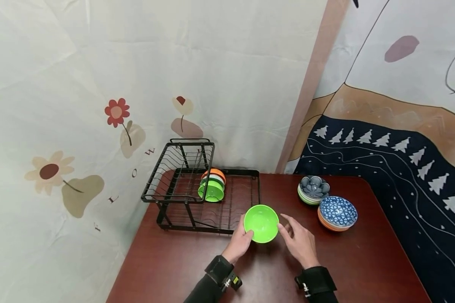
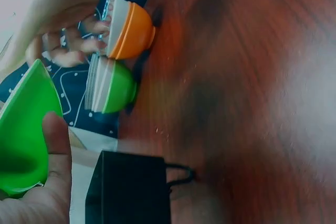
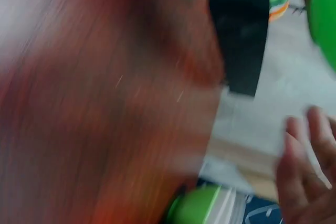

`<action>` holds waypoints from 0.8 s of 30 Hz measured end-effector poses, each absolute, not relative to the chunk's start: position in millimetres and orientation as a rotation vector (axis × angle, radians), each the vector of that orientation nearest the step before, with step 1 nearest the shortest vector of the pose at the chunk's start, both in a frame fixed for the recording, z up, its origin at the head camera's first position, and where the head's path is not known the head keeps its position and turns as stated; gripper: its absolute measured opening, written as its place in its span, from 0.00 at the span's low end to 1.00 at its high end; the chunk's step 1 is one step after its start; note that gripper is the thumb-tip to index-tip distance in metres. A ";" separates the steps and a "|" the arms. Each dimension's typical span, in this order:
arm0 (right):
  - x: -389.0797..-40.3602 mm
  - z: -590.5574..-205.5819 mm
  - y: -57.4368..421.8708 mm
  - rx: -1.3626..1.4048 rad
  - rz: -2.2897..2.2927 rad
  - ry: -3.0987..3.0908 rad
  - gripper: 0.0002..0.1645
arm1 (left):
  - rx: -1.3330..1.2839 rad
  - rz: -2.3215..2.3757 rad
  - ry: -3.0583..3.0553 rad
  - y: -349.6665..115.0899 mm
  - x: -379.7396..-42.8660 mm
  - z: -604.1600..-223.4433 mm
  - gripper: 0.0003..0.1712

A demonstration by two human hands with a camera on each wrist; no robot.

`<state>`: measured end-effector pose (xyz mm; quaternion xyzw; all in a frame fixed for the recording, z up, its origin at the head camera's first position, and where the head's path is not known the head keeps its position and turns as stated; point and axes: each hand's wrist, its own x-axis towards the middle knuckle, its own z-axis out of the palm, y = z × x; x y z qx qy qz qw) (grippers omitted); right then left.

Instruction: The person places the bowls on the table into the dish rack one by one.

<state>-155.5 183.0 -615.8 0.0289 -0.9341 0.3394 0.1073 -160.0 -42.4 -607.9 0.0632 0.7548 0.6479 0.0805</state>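
Observation:
A bright green bowl (image 1: 263,225) is held above the table, its inside turned toward the head camera. My left hand (image 1: 240,240) grips its left side, with the thumb (image 2: 58,142) over the rim. On the other side, my right hand (image 1: 298,242) is just off the bowl's right edge, fingers loosely spread and holding nothing; the right wrist view shows a gap between its fingers (image 3: 294,156) and the bowl. Behind the left hand stands a black two-tier dish rack (image 1: 208,230). On its lower tier, tilted bowls rest together, a green bowl (image 1: 213,192) in front and an orange bowl (image 1: 217,171) behind.
Two bowl stacks stand at the table's right: one topped by a dark petal-patterned bowl (image 1: 314,187), the other by a blue-and-white patterned bowl (image 1: 338,211). The reddish-brown table (image 1: 364,261) meets fabric-covered walls (image 1: 242,126) behind.

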 end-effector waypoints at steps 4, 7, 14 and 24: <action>-151.7 -621.6 210.7 0.071 0.918 -2.973 0.44 | 0.200 1.909 2.306 -46.3 -164.7 -604.2 0.37; -147.9 -632.5 229.1 0.102 0.851 -3.092 0.55 | 0.211 1.869 2.359 -49.8 -168.5 -602.7 0.37; -132.4 -662.5 260.2 0.108 0.764 -3.268 0.73 | 0.326 1.631 2.585 -62.9 -177.5 -599.3 0.38; -124.6 -685.4 285.3 -0.054 0.773 -3.401 0.83 | 0.397 1.518 2.683 -76.2 -183.3 -597.4 0.39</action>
